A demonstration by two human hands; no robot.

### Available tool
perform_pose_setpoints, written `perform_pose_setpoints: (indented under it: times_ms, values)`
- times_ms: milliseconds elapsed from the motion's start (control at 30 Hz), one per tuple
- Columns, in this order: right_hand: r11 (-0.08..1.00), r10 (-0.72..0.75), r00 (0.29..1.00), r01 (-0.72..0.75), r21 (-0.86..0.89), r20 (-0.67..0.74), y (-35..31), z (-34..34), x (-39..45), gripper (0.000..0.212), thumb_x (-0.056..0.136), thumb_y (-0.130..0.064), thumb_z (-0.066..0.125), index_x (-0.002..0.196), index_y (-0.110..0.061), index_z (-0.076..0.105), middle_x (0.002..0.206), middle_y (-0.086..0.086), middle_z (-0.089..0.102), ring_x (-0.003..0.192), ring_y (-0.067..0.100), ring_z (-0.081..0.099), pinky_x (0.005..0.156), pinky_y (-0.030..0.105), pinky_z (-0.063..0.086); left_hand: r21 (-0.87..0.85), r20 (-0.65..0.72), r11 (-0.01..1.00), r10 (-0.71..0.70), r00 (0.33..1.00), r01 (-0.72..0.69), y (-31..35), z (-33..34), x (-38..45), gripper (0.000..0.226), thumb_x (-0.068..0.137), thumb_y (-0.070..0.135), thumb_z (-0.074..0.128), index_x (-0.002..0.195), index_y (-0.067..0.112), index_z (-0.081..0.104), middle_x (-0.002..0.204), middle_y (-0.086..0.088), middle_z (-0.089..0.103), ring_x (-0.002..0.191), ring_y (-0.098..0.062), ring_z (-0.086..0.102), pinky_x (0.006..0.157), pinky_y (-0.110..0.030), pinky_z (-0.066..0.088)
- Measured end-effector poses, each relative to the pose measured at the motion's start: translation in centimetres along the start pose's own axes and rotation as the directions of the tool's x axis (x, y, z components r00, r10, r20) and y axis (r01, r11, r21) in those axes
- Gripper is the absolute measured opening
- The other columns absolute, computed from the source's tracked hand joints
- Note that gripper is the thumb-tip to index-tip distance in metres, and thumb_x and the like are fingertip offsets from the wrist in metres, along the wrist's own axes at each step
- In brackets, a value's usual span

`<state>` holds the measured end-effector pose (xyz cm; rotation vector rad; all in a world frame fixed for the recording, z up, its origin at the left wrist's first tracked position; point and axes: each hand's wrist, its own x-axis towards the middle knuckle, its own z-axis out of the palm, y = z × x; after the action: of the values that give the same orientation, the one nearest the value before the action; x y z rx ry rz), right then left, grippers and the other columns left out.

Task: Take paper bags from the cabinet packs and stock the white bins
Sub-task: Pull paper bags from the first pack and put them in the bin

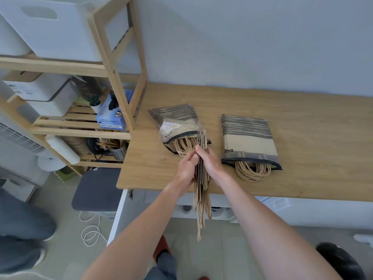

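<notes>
**both hands pressed on a stack of paper bags at the counter edge**

you hold a stack of paper bags (201, 174) edge-on in the middle of the frame, squeezed flat between your two palms. your left hand (186, 168) presses on its left side with the fingers curled around the edge, and your right hand (210, 161) presses on its right side, fingers laid along the stack. the top of the stack rises above your fingertips, and its twisted paper handles hang down past the front edge of the counter (302, 118), toward the lower middle of the frame.

two opened packs lie flat on the counter. the left pack (175, 122) sits just above your hands, its striped wrapper crumpled and its mouth facing you, with loops of handles spilling out. the right pack (247, 136) lies to the right of centre, apart from your hands, its own handles fanned out of the open end onto the wood.

at the upper left of the frame, a white bin (52, 27) sits on the top level of a wooden shelf unit (117, 63) that stands against the left end of the counter. a blue box of gloves (112, 116) rests on a lower shelf.
</notes>
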<state>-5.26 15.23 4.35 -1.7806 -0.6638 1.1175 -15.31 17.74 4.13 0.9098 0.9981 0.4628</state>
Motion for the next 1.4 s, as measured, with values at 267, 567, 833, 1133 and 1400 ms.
perform_pose_setpoints:
  times_ms: [267, 567, 833, 1133, 1400]
  values:
    - [0.999, 0.024, 0.999, -0.025, -0.043, -0.031, 0.6, -1.3, -0.3, 0.054, 0.103, -0.045, 0.040, 0.150, -0.018, 0.036, 0.145, -0.005, 0.044, 0.133, 0.018, 0.040, 0.108, 0.036, 0.030, 0.099, -0.245, 0.993, 0.082, 0.966, -0.059, -0.1, -3.3, 3.7, 0.038, 0.102, 0.019, 0.037, 0.136, 0.020, 0.055, 0.129, -0.009, 0.064, 0.120, -0.029, 0.059, 0.104, -0.053, 0.047]
    - [0.990, 0.031, 1.000, -0.031, -0.136, -0.004, -1.8, 0.0, 0.7, 0.086, 0.086, -0.077, 0.037, 0.152, -0.023, 0.034, 0.156, 0.001, 0.037, 0.142, 0.026, 0.035, 0.116, 0.050, 0.026, 0.694, -0.098, 0.694, 0.352, 0.931, -0.190, 0.1, -3.9, -1.8, 0.047, 0.090, -0.001, 0.054, 0.128, 0.025, 0.043, 0.087, 0.002, 0.059, 0.074, -0.009, 0.053, 0.063, -0.016, 0.050]
    - [0.991, 0.018, 1.000, -0.016, -0.135, 0.010, -1.7, 0.5, 0.9, 0.078, 0.088, -0.070, 0.044, 0.150, -0.023, 0.038, 0.153, 0.001, 0.042, 0.138, 0.023, 0.040, 0.115, 0.046, 0.029, 0.698, 0.081, 0.630, 0.402, 0.912, -0.340, 0.5, -1.6, -1.5, 0.055, 0.104, 0.009, 0.035, 0.156, 0.021, 0.025, 0.155, 0.000, 0.040, 0.140, -0.023, 0.041, 0.109, -0.023, 0.022]
    - [0.998, 0.027, 0.999, -0.025, -0.049, 0.035, -1.0, -1.2, 0.3, 0.061, 0.098, -0.056, 0.042, 0.149, -0.022, 0.042, 0.150, -0.001, 0.045, 0.134, 0.017, 0.042, 0.101, 0.033, 0.032, 0.667, 0.097, 0.655, 0.398, 0.912, -0.357, 0.4, 0.1, -1.3, 0.059, 0.105, 0.035, 0.038, 0.158, 0.026, 0.014, 0.162, 0.006, 0.024, 0.148, -0.014, 0.023, 0.118, -0.035, 0.008]
    - [0.997, 0.071, 0.997, -0.071, -0.007, 0.009, -1.9, -1.6, 1.4, 0.067, 0.099, -0.062, 0.034, 0.152, -0.022, 0.036, 0.157, 0.003, 0.035, 0.143, 0.023, 0.032, 0.112, 0.042, 0.025, 0.674, 0.123, 0.642, 0.389, 0.913, -0.365, 0.3, -1.2, -0.9, 0.063, 0.102, 0.035, 0.048, 0.157, 0.025, 0.019, 0.160, 0.006, 0.030, 0.147, -0.015, 0.027, 0.118, -0.042, 0.012]
